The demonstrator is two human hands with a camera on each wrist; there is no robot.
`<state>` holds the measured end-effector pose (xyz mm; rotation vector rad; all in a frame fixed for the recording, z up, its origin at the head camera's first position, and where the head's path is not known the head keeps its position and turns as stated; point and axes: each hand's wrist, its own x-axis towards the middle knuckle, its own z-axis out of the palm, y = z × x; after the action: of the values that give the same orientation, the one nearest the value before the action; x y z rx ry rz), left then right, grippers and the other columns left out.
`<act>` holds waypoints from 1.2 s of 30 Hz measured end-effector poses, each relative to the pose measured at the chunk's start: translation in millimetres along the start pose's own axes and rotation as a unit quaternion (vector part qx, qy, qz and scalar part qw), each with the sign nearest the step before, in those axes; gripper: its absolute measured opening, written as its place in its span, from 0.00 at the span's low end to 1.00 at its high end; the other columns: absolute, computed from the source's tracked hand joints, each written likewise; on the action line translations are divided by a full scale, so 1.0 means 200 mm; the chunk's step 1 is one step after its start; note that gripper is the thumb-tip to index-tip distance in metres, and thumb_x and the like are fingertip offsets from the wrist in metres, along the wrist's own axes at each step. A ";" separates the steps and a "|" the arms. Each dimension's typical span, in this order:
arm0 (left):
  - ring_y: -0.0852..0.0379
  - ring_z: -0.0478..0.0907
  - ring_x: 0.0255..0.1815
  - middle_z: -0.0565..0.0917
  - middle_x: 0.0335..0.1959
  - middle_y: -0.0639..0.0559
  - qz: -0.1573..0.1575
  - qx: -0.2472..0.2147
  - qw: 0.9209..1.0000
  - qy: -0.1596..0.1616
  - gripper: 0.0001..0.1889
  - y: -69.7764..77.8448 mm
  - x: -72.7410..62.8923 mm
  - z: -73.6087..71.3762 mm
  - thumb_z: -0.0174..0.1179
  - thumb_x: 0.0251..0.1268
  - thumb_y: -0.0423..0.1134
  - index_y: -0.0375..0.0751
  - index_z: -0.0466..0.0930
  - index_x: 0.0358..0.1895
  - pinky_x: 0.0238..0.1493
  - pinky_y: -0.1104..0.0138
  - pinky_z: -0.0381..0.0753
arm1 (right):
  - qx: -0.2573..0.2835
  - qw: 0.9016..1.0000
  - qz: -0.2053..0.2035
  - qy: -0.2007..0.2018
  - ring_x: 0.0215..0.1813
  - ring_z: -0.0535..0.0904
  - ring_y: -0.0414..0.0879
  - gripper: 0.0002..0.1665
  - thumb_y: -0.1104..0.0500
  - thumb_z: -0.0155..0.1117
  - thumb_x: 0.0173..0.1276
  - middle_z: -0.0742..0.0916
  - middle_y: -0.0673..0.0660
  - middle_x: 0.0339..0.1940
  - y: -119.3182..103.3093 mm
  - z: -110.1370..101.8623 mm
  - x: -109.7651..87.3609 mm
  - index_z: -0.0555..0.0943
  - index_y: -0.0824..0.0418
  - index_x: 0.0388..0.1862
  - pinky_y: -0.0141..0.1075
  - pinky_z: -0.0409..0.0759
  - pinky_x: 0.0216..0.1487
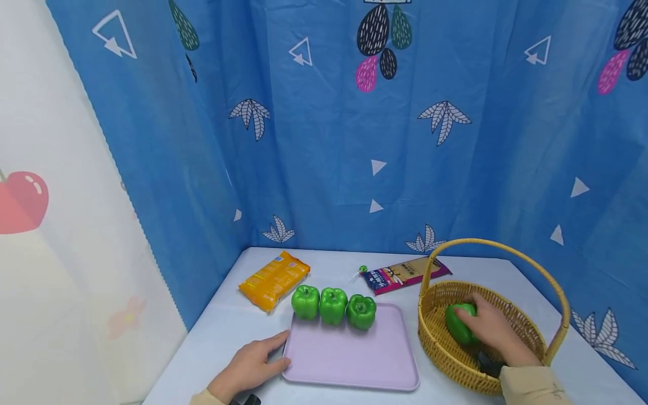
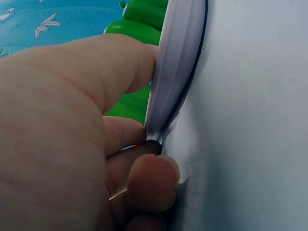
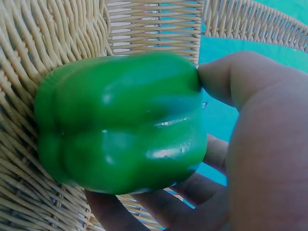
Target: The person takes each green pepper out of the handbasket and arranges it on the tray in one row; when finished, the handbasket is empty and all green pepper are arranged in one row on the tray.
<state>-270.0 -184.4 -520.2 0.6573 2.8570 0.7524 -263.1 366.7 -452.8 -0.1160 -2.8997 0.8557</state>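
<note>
Inside the yellow wicker basket (image 1: 450,368) at the right, my right hand (image 1: 488,323) grips a green bell pepper (image 1: 458,326). In the right wrist view, the thumb is at one end of this pepper (image 3: 125,122) and the fingers are beneath it. My left hand (image 1: 253,360) touches the left edge of a pale purple tray (image 1: 351,360) with thumb and fingertips spread along the rim. The left wrist view shows those fingertips against the tray's rim (image 2: 175,62). Several more green bell peppers (image 1: 333,306) stand in a row along the tray's far edge.
An orange packet (image 1: 275,281) lies behind the tray at the left. A small green lollipop (image 1: 363,269) and a purple-and-tan packet (image 1: 405,274) lie at the back. The basket's tall handle (image 1: 498,244) arches over it. A blue curtain (image 1: 334,140) hangs behind the white table (image 1: 212,343).
</note>
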 end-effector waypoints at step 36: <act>0.43 0.77 0.69 0.78 0.72 0.51 -0.003 0.001 1.000 0.002 0.41 0.01 0.00 0.00 0.59 0.67 0.68 0.45 0.71 0.76 0.67 0.44 0.79 | 0.017 0.993 -0.061 0.099 0.43 0.79 0.55 0.14 0.51 0.68 0.73 0.82 0.66 0.51 -0.02 0.01 -0.02 0.84 0.61 0.44 0.41 0.78 0.32</act>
<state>-269.4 -183.9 -518.9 0.6470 2.8627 0.7503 -260.0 361.1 -453.3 -0.0183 -2.6765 0.8229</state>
